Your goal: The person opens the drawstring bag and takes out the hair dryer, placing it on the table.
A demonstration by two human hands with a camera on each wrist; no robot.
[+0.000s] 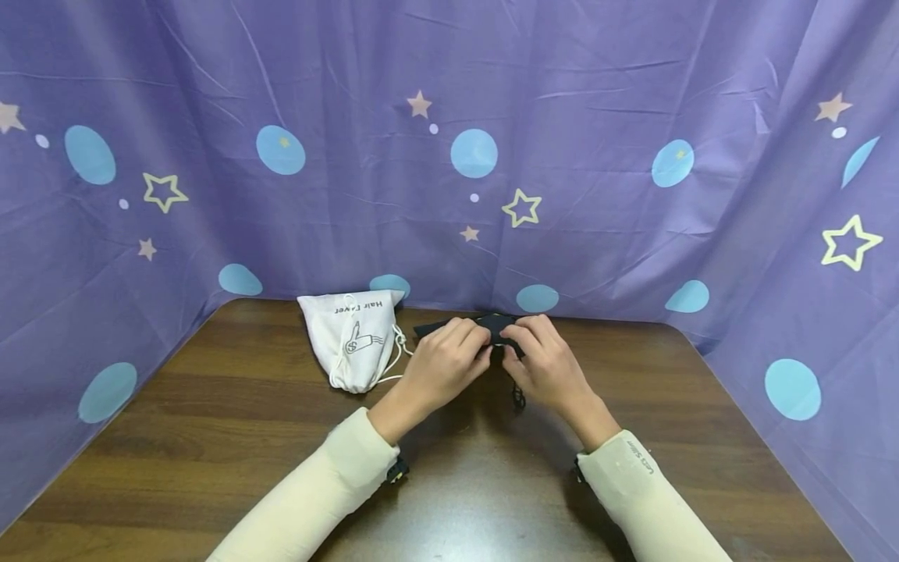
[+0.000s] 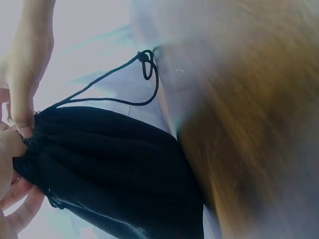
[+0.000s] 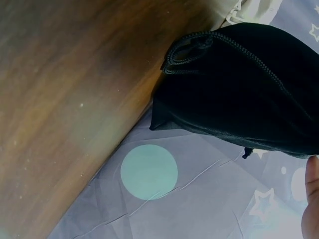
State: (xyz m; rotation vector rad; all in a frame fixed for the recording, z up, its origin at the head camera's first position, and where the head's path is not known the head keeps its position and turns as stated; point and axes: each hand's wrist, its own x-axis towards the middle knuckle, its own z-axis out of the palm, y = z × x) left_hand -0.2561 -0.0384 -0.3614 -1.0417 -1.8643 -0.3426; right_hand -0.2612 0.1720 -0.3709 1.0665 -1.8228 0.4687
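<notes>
L hand [image 1: 444, 357] & R hand [image 1: 548, 363] pinched mouth of blk cloth drawstring pouch [image 2: 119, 169]; wht cloth drawstring bag [image 1: 353, 337] lay nearby.

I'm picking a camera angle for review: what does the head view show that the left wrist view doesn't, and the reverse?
Only the head view: the printed white pouch, the curtain's stars and the lettering on the right sleeve.

Only the left wrist view: the gathered folds at the black pouch's neck.

Both: the black pouch, its dark cord, the wooden table, and the left hand and right hand pinching the pouch.
</notes>
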